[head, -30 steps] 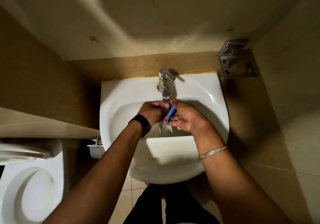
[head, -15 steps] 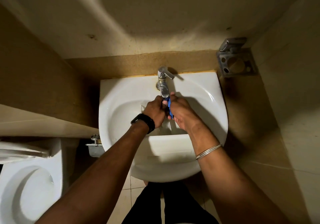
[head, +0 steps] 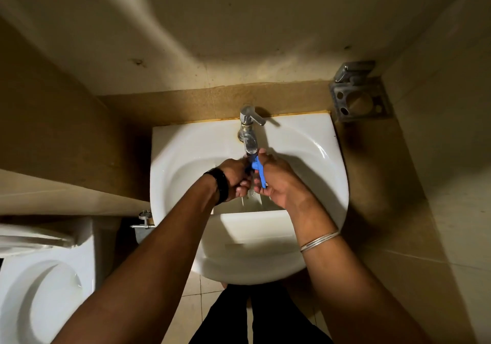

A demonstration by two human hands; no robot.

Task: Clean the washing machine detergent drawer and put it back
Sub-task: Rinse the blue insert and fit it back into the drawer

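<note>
I see a white ceramic washbasin [head: 318, 141], with a chrome metal tap [head: 248, 133] at its back. Under the spout, my left hand [head: 235, 180] and right hand [head: 280, 181] both clutch a small blue plastic drawer piece [head: 259, 169].

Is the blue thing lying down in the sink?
No, both hands, left hand and right hand, hold the blue part under the tap.

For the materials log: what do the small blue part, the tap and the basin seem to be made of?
Blue part: likely matte moulded plastic, uniformly coloured. Tap: metal, chrome-like, with bright reflections. Basin: glazed white ceramic by its glossy highlights.
</note>
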